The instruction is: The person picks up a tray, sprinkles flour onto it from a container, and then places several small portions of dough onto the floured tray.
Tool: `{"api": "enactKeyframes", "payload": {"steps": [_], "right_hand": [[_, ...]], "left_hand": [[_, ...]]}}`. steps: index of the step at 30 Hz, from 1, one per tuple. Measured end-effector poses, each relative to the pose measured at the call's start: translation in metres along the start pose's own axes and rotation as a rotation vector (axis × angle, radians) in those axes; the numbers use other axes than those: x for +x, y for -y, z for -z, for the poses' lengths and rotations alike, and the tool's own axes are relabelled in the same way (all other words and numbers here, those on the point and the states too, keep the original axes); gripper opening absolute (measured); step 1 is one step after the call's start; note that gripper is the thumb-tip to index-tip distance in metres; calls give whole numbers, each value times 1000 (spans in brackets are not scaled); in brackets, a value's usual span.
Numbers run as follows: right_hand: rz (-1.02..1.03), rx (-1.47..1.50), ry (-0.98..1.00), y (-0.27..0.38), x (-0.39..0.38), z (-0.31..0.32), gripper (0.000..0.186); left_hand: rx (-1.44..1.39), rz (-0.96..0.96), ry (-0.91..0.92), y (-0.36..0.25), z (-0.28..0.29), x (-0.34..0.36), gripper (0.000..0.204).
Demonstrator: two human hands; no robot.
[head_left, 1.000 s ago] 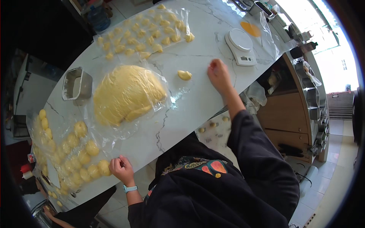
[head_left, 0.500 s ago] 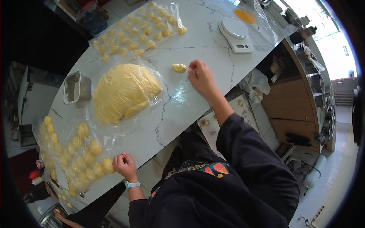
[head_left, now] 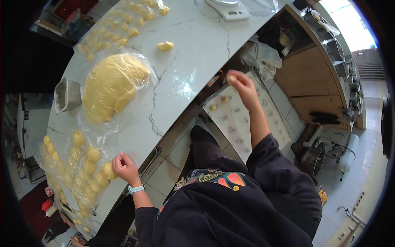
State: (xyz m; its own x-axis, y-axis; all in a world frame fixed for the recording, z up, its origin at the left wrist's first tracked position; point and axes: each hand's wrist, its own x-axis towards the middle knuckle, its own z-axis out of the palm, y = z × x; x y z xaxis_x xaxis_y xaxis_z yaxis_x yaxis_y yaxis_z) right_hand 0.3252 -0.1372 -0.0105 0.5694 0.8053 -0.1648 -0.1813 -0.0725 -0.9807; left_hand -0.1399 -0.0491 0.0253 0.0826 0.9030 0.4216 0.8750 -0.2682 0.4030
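My right hand (head_left: 243,85) is out past the counter's edge, pinching a small dough ball (head_left: 231,77) above a low tray (head_left: 247,131) with a couple of round pieces at its upper left. On the marble counter (head_left: 181,66), my left hand (head_left: 124,168) is curled near the edge; whatever it may hold is hidden. Beside it, dough balls (head_left: 94,154) lie under clear plastic. Farther up are a large plastic-covered dough mass (head_left: 111,82), a loose dough piece (head_left: 165,46) and a sheet of small dough pieces (head_left: 127,20).
A metal tin (head_left: 68,96) stands at the counter's left, a white scale (head_left: 231,12) at the back. A wooden cabinet (head_left: 304,74), plastic bags (head_left: 263,61) and a stand mixer (head_left: 347,152) are at right. A co-worker's hand (head_left: 75,241) shows at bottom left.
My right hand has moved off the counter, downward over the tray, and a dough ball now shows in its fingers. The view has turned toward the tray. My left hand stays curled at the edge.
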Motion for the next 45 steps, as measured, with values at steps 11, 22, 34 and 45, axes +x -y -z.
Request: {"api": "enactKeyframes", "payload": {"steps": [11, 22, 34, 45], "right_hand": [[-163, -778, -235, -252, -112, 34, 46], [276, -552, -614, -113, -55, 1, 25], [735, -578, 110, 64, 112, -183, 13], [778, -994, -6, 34, 136, -174, 25]], "left_hand": [[-45, 50, 3, 1, -3, 1, 35], [-8, 29, -30, -1, -2, -4, 36], [-28, 38, -100, -4, 1, 6, 32], [17, 46, -62, -13, 0, 9, 32]]}}
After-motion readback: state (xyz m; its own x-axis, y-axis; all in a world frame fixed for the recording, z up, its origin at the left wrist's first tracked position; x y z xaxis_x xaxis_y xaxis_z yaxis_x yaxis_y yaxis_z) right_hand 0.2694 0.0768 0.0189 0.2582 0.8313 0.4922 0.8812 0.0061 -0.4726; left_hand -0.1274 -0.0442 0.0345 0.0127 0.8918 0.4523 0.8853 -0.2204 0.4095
